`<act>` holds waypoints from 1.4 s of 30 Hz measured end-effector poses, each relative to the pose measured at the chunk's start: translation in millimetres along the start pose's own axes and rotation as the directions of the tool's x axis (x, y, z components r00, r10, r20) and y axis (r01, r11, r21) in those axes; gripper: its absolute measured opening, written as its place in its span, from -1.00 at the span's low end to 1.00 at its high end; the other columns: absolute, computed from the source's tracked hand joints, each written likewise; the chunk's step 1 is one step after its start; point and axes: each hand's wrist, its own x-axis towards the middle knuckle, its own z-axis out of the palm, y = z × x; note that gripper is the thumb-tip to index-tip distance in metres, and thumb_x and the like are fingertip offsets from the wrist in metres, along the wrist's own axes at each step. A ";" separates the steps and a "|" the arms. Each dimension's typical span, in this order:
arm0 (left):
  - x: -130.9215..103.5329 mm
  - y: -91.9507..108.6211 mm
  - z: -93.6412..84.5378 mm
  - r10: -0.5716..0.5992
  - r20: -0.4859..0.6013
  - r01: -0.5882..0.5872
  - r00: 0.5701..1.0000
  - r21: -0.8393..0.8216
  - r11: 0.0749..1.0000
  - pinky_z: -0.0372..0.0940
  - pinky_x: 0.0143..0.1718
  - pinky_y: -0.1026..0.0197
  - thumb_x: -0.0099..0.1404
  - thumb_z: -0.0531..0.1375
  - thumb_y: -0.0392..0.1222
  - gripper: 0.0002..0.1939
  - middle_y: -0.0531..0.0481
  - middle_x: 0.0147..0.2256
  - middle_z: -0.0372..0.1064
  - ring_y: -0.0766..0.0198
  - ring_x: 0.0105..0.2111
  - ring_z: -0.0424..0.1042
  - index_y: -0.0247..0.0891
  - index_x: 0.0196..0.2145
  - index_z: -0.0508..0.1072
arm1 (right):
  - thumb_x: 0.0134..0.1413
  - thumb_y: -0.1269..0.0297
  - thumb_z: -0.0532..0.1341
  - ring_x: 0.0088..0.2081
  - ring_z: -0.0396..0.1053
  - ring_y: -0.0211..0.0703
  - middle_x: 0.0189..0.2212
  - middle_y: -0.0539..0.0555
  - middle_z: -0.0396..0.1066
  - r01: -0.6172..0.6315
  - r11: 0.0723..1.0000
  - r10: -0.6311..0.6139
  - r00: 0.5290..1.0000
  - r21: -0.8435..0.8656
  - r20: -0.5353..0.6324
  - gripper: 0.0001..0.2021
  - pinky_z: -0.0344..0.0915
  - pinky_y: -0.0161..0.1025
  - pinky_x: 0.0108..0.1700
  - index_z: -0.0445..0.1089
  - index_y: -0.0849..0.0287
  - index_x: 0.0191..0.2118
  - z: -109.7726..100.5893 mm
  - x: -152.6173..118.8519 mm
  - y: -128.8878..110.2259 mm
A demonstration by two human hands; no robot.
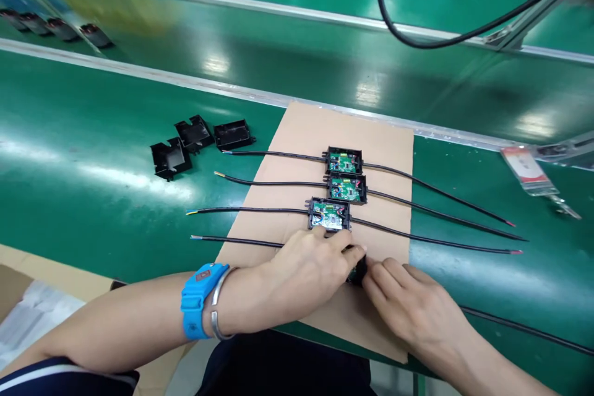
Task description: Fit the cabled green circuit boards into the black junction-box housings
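Observation:
My left hand (315, 266) arches over a black plastic box (358, 271) near the front of the cardboard sheet, its fingers closed on the box and covering most of it. At the box's right end, my right hand (403, 294) has its fingers curled around where the black cable (524, 327) enters; the exact grip is hidden. Another cable (236, 240) runs out leftward from beneath my left hand. Just beyond lie several similar open boxes with green circuit boards, the nearest (329, 215) almost touching my left fingers. Each has a cable leaving either side.
Under the boxes is a cardboard sheet (297, 130) on the green tabletop (102, 198). Several black box shells (232, 133) lie at left. A badge in a clear sleeve (529, 170) rests at right. A thick black cable (417, 43) hangs above the metal ledge.

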 end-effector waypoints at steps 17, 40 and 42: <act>-23.7 -0.2 9.8 0.136 0.145 -0.167 0.980 0.229 0.959 0.26 -0.05 -0.02 0.36 -0.02 -0.35 -0.46 -0.30 0.21 0.04 -0.03 0.08 0.16 -0.45 0.28 0.06 | 0.17 0.21 0.20 -0.07 0.25 -0.02 -0.09 0.22 0.33 -0.361 0.835 0.409 0.912 0.414 -0.029 -0.57 0.24 -0.03 0.06 0.22 0.35 0.08 13.3 0.3 -12.7; 6.5 -10.3 -1.9 -0.019 0.047 0.024 0.999 -0.113 0.993 0.32 -0.16 0.13 0.32 0.16 -0.22 -0.79 0.01 -0.17 0.31 0.17 -0.17 0.28 -0.19 -0.08 0.35 | 0.14 0.22 0.18 -0.06 0.25 0.00 -0.08 0.19 0.31 -0.416 0.790 0.429 0.900 0.450 0.079 -0.58 0.31 -0.02 -0.02 0.18 0.22 0.09 7.5 2.1 -7.2; -6.5 -17.0 -2.5 -0.025 -0.021 0.021 0.999 -0.168 0.986 0.32 -0.08 0.16 0.32 0.19 -0.13 -0.64 -0.01 -0.08 0.31 0.20 -0.11 0.30 -0.18 0.05 0.30 | 0.14 0.16 0.19 -0.03 0.24 0.03 -0.06 0.21 0.31 -0.412 0.816 0.427 0.903 0.406 0.059 -0.54 0.28 0.01 0.02 0.18 0.25 0.11 7.6 0.3 -7.3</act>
